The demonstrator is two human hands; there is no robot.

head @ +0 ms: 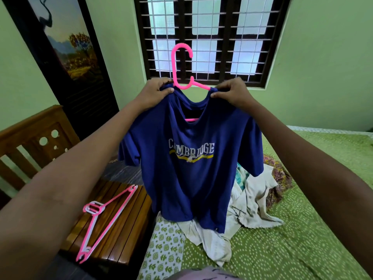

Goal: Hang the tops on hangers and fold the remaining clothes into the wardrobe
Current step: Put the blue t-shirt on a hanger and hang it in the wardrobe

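Step in hand: you are settling the royal-blue cotton T-shirt with the white "CAMBRIDGE" print onto the bright pink plastic hanger, held up in front of the barred window.
Left hand: your left hand grips the shirt's shoulder at the neck, fingers curled and clamped on the cloth.
Right hand: your right hand pinches the other shoulder seam, thumb and fingers closed on the fabric over the hanger's arm.
Hanger fit: the hook stands clear above the collar and the pink bottom bar shows through the neck opening, so the hanger looks to be inside the shirt (whether both shoulders sit square on it, you cannot tell from here).
Where the shirt is: in the air between your hands, its hem hanging just above the heap on the bed.
Done so far: judging by this view, one top is nearly on its hanger; nothing seen is yet in the wardrobe.
Left to do: the pile of cream and patterned clothes lies unsorted on the green printed bedsheet; spare pink and white plastic hangers wait on the slatted wooden surface beside the bed.
Progress: early, by my reckoning, with most hanging and all the folding ahead.
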